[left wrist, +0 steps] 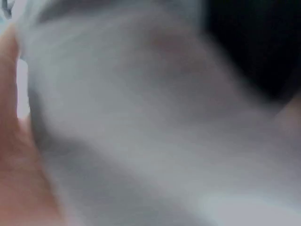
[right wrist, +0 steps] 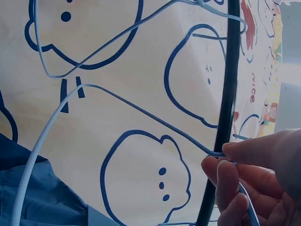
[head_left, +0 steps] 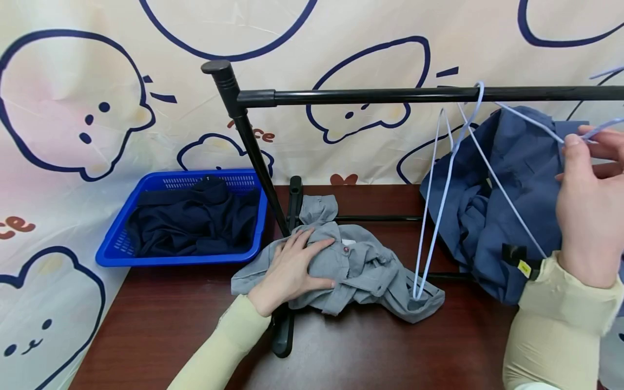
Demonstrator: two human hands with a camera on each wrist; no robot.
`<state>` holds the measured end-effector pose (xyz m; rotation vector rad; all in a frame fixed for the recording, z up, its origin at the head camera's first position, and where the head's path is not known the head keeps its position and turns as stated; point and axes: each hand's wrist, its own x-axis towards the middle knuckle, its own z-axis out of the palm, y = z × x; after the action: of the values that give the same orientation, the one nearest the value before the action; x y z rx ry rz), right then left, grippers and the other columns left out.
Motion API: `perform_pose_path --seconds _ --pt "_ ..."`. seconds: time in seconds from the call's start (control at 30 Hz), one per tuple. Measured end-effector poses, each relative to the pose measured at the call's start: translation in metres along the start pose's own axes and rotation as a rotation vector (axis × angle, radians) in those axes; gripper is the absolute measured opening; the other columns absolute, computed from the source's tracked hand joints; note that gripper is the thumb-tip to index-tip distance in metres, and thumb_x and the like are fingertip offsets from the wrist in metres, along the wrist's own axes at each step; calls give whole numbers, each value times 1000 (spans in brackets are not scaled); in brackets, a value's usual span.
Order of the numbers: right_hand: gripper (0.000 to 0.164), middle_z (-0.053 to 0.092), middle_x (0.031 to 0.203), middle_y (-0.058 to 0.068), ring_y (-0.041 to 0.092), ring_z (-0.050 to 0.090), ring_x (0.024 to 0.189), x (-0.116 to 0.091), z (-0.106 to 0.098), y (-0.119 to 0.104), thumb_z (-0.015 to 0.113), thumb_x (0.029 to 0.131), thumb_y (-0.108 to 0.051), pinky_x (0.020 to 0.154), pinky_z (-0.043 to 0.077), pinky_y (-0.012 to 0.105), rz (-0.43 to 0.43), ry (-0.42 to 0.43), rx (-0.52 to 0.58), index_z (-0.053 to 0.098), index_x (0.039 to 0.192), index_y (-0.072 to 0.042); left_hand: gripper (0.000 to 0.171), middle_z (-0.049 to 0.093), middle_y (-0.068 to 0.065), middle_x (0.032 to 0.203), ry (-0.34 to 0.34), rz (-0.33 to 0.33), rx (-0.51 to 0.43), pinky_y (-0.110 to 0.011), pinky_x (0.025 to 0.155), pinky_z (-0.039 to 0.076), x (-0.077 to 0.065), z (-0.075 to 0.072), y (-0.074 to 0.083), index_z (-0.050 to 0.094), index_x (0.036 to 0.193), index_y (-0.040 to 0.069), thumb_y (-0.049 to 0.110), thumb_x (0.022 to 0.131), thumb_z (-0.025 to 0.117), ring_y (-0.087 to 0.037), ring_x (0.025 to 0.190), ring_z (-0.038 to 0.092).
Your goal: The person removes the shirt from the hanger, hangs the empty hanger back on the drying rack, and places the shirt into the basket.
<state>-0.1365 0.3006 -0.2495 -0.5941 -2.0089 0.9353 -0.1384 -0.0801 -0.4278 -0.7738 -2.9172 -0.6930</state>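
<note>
In the head view my left hand (head_left: 299, 268) rests with spread fingers on a crumpled grey button-up shirt (head_left: 365, 271) lying on the table over the rack's foot. Blurred grey cloth (left wrist: 122, 108) fills most of the left wrist view. My right hand (head_left: 592, 211), raised at the far right, pinches a light-blue wire hanger (right wrist: 141, 110) between thumb and fingers. Another light-blue hanger (head_left: 446, 189) hooks over the black rail, and its lower end reaches the grey shirt. Behind it, at the right, is a dark blue garment (head_left: 521, 179).
The black garment rack (head_left: 370, 96) spans the middle and right, its slanted post (head_left: 258, 157) standing left of the grey shirt. A blue plastic basket (head_left: 180, 261) holding dark navy clothing (head_left: 195, 222) sits at the left on the reddish-brown table (head_left: 166, 325). A patterned cloth backdrop (head_left: 49, 216) stands behind.
</note>
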Motion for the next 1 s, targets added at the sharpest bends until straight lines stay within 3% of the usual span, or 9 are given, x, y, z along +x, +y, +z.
perform_pose_path --seconds 0.1,0.23,0.37,0.47,0.53,0.6,0.73,0.87,1.0 --pt "35 60 115 -20 -10 44 71 5 4 -1 59 102 -40 69 37 3 4 -14 -12 63 135 -28 81 47 -10 152 197 120 -60 -58 104 39 5 -22 9 61 141 24 65 74 82 -32 138 44" --pt "36 61 118 -18 -12 43 71 9 10 3 59 102 -40 68 37 2 -10 -26 -28 64 135 -26 80 51 -8 149 508 359 -106 -51 109 35 21 -66 24 64 138 15 56 73 88 -27 136 46" --pt "37 61 118 -19 -14 43 71 8 15 8 59 102 -41 67 36 2 -54 -28 -53 65 134 -24 75 51 -15 149 784 532 -34 -53 112 30 36 -115 44 63 137 8 50 80 85 -32 139 43" --pt "36 57 110 -24 -14 42 69 8 16 11 60 102 -42 66 35 3 -74 -27 -64 66 133 -24 68 49 -20 149 927 573 60 -55 115 24 48 -149 57 60 138 6 47 87 79 -35 142 39" --pt "37 57 109 -25 -15 42 68 8 17 12 60 102 -42 66 35 3 -82 -27 -71 66 133 -23 68 45 -22 151 944 558 128 -54 117 20 57 -166 61 57 141 5 45 90 76 -35 144 35" --pt "37 56 108 -25 -15 41 68 8 18 12 60 102 -42 66 35 3 -73 -30 -77 67 133 -24 68 43 -22 153 901 510 191 -50 119 15 66 -176 63 54 145 6 47 94 70 -34 145 33" --pt "38 62 111 -16 -15 40 68 7 19 11 59 102 -42 66 35 3 -80 -29 -108 67 133 -23 62 54 -17 144 820 415 281 -44 119 16 82 -181 63 56 146 8 50 101 58 -33 135 42" --pt "38 65 115 -9 -15 40 68 6 20 9 58 102 -42 67 35 2 -93 -29 -123 68 134 -23 47 67 -9 120 881 378 280 -43 107 31 93 -181 65 68 133 12 47 104 54 -30 113 52" --pt "38 63 114 -13 -16 40 69 6 21 7 58 102 -41 67 36 4 -90 -34 -115 68 134 -23 42 71 -5 109 962 349 254 -43 97 35 99 -181 68 75 121 13 46 105 54 -29 103 55"
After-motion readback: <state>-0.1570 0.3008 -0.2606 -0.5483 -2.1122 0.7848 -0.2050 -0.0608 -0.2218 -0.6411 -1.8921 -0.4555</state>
